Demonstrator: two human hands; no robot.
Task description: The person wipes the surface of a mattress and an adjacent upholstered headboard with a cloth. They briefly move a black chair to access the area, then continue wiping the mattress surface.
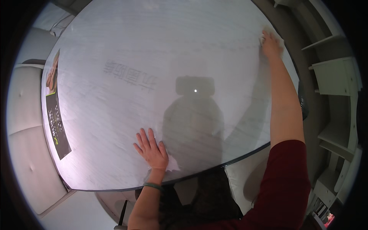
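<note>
A large pale tabletop (129, 109) with a glossy surface and a dark edge lies before me. My left hand (152, 149) rests palm down near its front edge, fingers spread, holding nothing; a green bangle circles that wrist. Stretched out to the far right edge of the table, my right hand (271, 44) is blurred and presses on a small whitish thing, perhaps a cloth, mostly hidden under the fingers. My shadow falls on the surface between the hands. Faint mirrored characters show through the pale surface at centre left.
A dark printed strip with a picture (59, 126) lies along the table's left side. Beyond it stand pale padded seats (26, 100). White shelves (333, 74) line the right side. A dark object with writing (302, 100) shows by the right edge, partly behind my arm.
</note>
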